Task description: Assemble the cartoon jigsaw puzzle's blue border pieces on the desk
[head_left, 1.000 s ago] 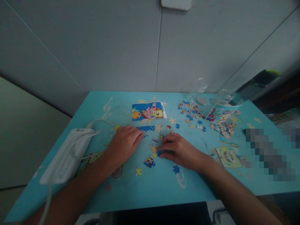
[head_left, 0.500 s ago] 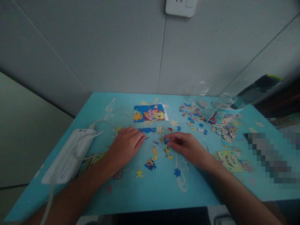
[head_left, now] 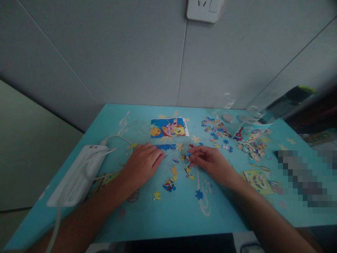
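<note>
At far left, one white power strip [head_left: 76,175] on the blue bench [head_left: 171,218]. Then left hand [head_left: 143,163] lying flat, grip slack and empty, fingertips by one blue joined strip [head_left: 165,146]. Behind, one picture card [head_left: 169,127]. Right hand [head_left: 210,161], grip pinched on one small blue piece [head_left: 189,155], just over the bench between both hands. Further right, two heaps of loose bits: left pile [head_left: 216,130], right pile [head_left: 254,147].
</note>
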`<action>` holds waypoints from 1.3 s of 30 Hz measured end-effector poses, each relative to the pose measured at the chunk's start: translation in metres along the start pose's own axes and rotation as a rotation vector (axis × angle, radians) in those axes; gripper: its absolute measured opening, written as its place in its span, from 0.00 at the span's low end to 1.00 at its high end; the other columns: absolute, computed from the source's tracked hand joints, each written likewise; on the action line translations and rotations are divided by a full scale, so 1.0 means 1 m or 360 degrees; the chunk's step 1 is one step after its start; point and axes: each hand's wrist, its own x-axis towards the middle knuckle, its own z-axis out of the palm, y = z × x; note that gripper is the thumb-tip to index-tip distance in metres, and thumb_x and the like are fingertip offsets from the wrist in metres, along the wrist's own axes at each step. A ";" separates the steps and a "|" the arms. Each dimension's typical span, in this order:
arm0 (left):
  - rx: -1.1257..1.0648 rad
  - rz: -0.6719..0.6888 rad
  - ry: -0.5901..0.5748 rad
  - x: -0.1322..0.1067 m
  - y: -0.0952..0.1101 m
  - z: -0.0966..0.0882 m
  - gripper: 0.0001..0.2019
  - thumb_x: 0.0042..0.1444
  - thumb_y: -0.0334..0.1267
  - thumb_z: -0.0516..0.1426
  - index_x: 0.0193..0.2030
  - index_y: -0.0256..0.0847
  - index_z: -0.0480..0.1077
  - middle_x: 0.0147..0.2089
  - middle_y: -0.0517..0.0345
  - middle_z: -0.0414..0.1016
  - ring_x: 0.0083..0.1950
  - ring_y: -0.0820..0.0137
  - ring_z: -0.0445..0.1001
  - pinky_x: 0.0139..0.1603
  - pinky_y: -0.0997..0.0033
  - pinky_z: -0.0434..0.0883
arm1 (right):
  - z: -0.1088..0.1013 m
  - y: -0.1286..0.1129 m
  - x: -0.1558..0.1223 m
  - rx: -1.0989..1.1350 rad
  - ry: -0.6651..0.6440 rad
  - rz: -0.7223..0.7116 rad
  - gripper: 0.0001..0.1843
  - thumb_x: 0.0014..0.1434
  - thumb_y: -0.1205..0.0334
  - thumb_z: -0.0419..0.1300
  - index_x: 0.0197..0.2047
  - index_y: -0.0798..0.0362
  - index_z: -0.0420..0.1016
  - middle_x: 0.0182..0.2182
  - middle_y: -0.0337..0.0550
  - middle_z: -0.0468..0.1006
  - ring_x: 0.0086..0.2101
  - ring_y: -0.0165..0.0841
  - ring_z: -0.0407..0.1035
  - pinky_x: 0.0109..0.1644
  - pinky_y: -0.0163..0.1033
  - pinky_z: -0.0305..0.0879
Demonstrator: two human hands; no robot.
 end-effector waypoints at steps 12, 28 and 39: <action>-0.0043 0.0026 -0.0101 -0.001 0.001 0.000 0.11 0.69 0.38 0.51 0.40 0.40 0.72 0.38 0.55 0.74 0.43 0.62 0.70 0.48 0.58 0.64 | -0.008 -0.004 0.000 -0.0115 0.0131 -0.0001 0.12 0.62 0.53 0.64 0.44 0.51 0.77 0.33 0.42 0.83 0.33 0.34 0.78 0.39 0.39 0.72; -0.0012 0.0114 -0.0164 -0.005 0.003 0.001 0.09 0.68 0.36 0.50 0.38 0.40 0.69 0.36 0.55 0.71 0.41 0.63 0.68 0.45 0.59 0.62 | -0.048 -0.004 0.003 -0.0744 0.0470 -0.0065 0.14 0.63 0.51 0.60 0.45 0.51 0.80 0.33 0.43 0.81 0.32 0.35 0.73 0.36 0.40 0.68; -0.0009 0.0106 -0.0218 -0.003 0.004 0.001 0.08 0.67 0.34 0.50 0.37 0.41 0.69 0.36 0.55 0.71 0.41 0.62 0.68 0.45 0.58 0.63 | -0.037 -0.002 -0.004 -0.0796 -0.0257 0.0062 0.06 0.60 0.57 0.64 0.38 0.49 0.81 0.31 0.37 0.81 0.31 0.31 0.74 0.36 0.36 0.68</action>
